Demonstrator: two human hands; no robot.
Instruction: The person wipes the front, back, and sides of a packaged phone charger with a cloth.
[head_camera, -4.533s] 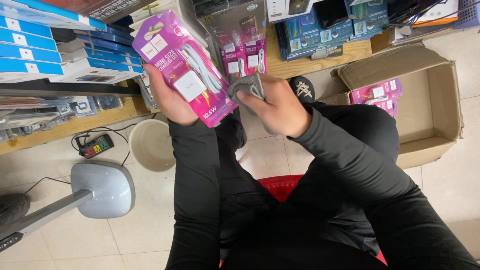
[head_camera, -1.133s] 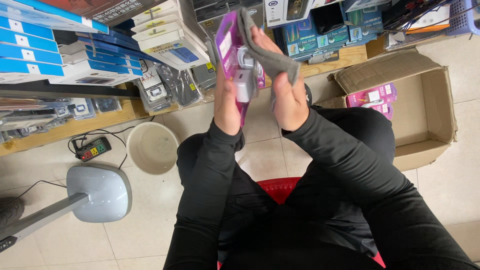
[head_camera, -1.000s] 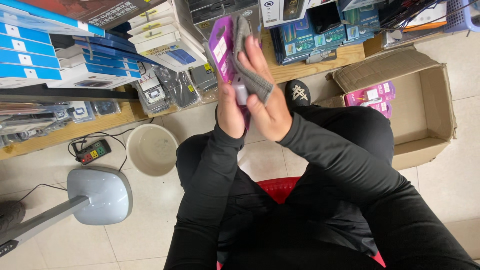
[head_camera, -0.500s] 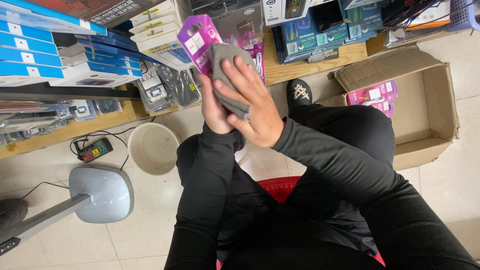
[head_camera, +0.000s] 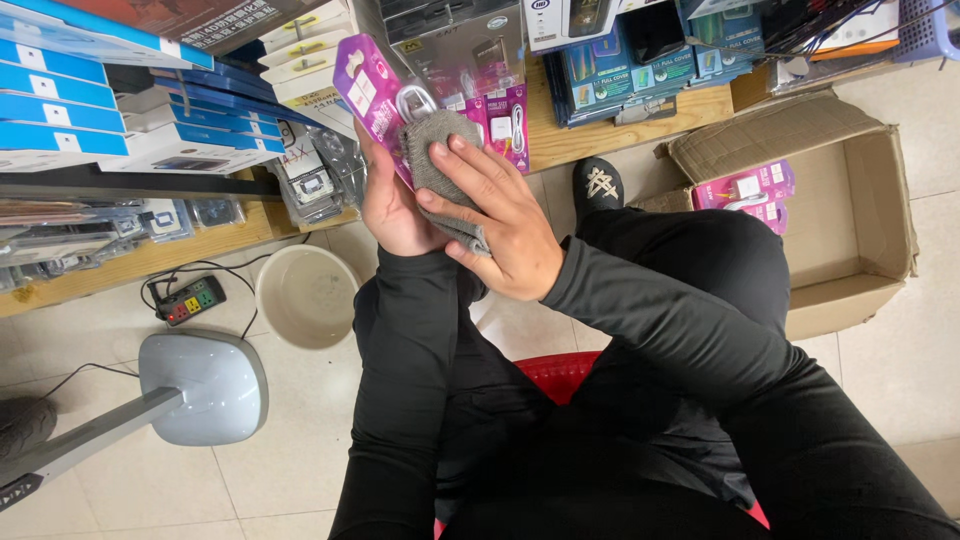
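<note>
Hands (head_camera: 500, 225) above beige tiled floor (head_camera: 300, 440)

We see a flat purple blister pack (head_camera: 368, 85) with a white cable under clear plastic, held tilted in the upper middle of the frame. A folded grey cloth (head_camera: 438, 165) lies pressed flat against its face, covering its lower half.
</note>
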